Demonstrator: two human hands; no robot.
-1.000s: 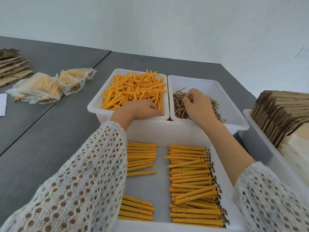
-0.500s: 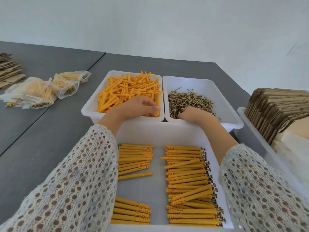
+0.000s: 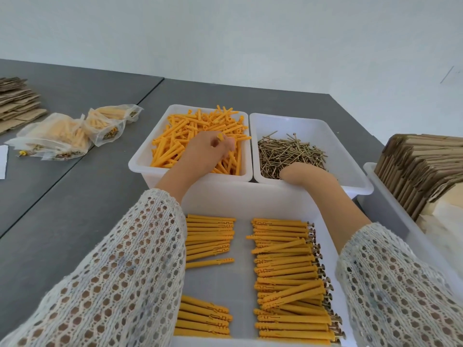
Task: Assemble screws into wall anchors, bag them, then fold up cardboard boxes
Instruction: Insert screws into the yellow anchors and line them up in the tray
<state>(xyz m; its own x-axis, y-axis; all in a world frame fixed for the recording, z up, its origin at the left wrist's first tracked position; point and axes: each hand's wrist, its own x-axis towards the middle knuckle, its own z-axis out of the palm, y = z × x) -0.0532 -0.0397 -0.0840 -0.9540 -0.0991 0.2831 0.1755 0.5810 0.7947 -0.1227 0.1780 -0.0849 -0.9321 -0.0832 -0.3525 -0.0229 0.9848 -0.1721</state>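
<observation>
1. Your left hand (image 3: 205, 152) pinches one orange plastic wall anchor (image 3: 220, 137) over the loose heap in the white anchor bin (image 3: 140, 162), with the anchor's end poking up between the fingertips.
2. Your right hand (image 3: 304, 172) is curled down into the pile of brass-coloured screws (image 3: 290, 151) in the white screw bin (image 3: 350, 156); its fingers are hidden, so I cannot tell whether it has a screw yet.
3. Finished anchor-and-screw pairs (image 3: 288, 279) lie in rows in the large white tray (image 3: 250, 204) nearest you, and a left-hand row of orange anchors (image 3: 210, 236) lies beside them. Whether those hold screws cannot be seen.
4. Filled clear plastic bags (image 3: 62, 136) sit well apart on the grey table (image 3: 75, 209), and flat brown cardboard blanks (image 3: 421, 166) stand in a bin on your right.
5. Risks, as I judge them:
   - The screws lie tangled, so lifting one may drag neighbours out over the rim.
   - Sharp tips can prick fingers groping blind.
   - A light pinch may let the anchor twist when the screw enters.
   - Your loose knit sleeves (image 3: 120, 284) hang over the tray and could sweep the neat rows askew.
</observation>
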